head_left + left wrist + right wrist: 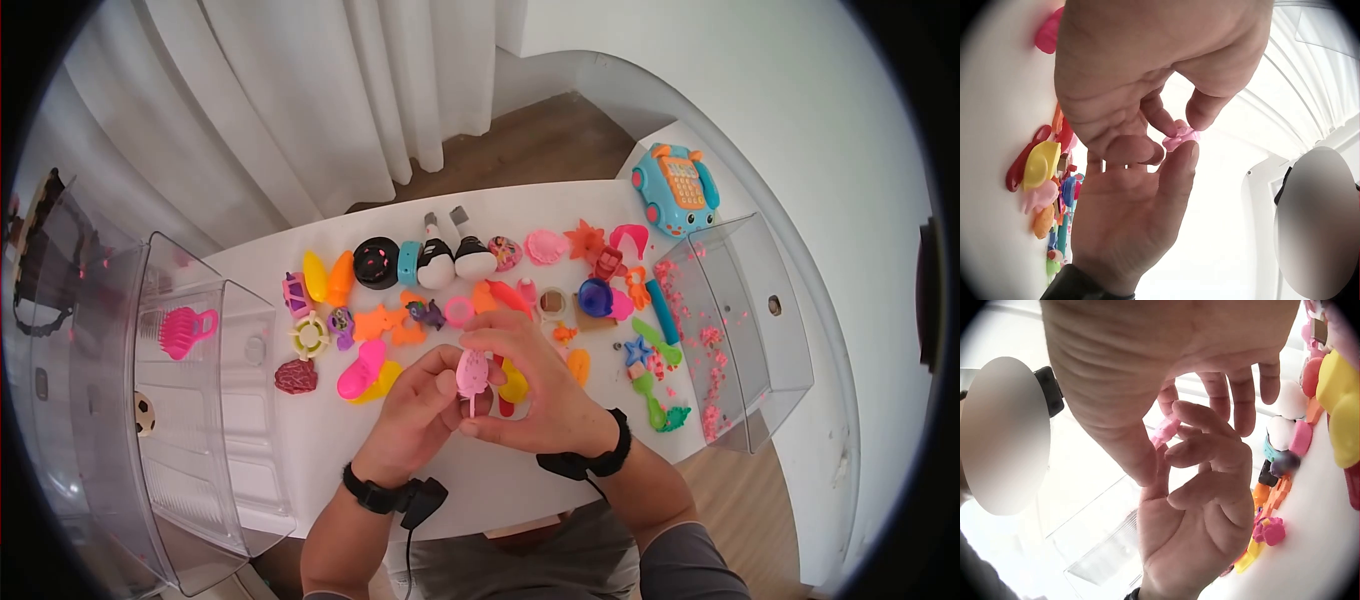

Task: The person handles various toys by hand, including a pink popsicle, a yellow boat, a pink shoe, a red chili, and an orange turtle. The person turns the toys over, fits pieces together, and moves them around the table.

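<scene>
A small pink oval toy (pixel 472 370) with a thin stem pointing down is held up over the front of the white table. My left hand (pixel 425 400) pinches it between thumb and fingers from the left. From the other side my right hand (pixel 535 385) spans it, index fingertip at its top and thumb by the stem. In the left wrist view the pink toy (pixel 1180 139) shows between the fingertips of both hands, and in the right wrist view the toy (pixel 1166 429) is partly covered by fingers. Behind the right hand lies a yellow toy (pixel 514 384), partly hidden.
Many toys cover the table (pixel 420 480): a pink-and-yellow pair of spoon shapes (pixel 362 370), a black hat (pixel 377 262), a blue bowl (pixel 595 297). Clear bins (pixel 215 400) stand left, another clear bin (pixel 740 330) right with pink bits. A toy phone (pixel 676 190) sits at back right.
</scene>
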A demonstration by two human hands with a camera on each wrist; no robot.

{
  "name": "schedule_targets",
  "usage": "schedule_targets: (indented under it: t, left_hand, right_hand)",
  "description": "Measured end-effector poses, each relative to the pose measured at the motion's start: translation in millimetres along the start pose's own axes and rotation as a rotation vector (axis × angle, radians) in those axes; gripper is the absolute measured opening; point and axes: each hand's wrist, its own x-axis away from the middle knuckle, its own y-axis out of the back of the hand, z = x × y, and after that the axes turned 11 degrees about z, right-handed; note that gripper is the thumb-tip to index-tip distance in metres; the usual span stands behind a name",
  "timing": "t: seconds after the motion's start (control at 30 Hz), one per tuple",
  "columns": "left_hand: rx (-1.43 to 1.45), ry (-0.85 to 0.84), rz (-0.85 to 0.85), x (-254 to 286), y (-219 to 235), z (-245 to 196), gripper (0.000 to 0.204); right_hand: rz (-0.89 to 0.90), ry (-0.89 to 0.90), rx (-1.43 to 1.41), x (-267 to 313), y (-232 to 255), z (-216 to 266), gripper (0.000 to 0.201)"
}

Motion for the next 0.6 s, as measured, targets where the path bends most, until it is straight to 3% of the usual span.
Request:
schedule_targets:
  t: [0.13, 0.3, 0.43, 0.5, 0.6]
  left_hand:
    - [-0.098, 0.072, 0.054, 3.3, 8.0, 3.0, 0.044]
    - [-0.29, 0.193, -0.026, 6.6, 10.7, 4.0, 0.041]
    - [-0.082, 0.154, 0.007, 6.9, 11.1, 3.4, 0.049]
    - [0.238, 0.135, 0.074, 4.7, 7.5, 5.9, 0.059]
    - [0.257, 0.147, 0.08, 4.3, 5.6, 9.7, 0.063]
  right_hand:
    - [-0.001, -0.016, 0.05, -0.1, -1.5, 1.0, 0.075]
    - [0.017, -0.039, 0.056, 0.5, -6.5, 1.2, 0.075]
    - [0.028, -0.056, 0.015, 0.0, -4.8, 2.0, 0.076]
    - [0.039, -0.048, 0.011, -0.8, -3.5, 0.9, 0.077]
    - [0.046, -0.05, -0.022, 0.0, -5.1, -1.4, 0.079]
